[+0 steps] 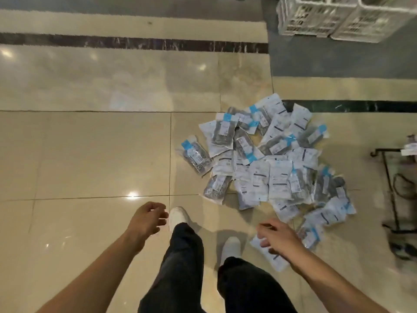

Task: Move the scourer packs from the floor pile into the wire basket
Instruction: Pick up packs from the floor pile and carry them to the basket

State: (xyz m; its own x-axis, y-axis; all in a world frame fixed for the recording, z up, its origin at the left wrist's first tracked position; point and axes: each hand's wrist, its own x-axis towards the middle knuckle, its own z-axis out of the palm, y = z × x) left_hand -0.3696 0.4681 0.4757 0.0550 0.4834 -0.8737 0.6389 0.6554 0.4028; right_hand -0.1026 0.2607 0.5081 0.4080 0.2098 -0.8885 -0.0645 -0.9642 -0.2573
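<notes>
Right grip (pixel 274 237) empty, above scourer packs (pixel 266 159)

Some thirty scourer packs (pixel 268 163), two white crates (pixel 338 16), two hands (pixel 146 220)

Pack pile (pixel 268 159) lies right of both feet (pixel 179 216).

soft blur, glare on floor tiles (pixel 90 154)
</notes>
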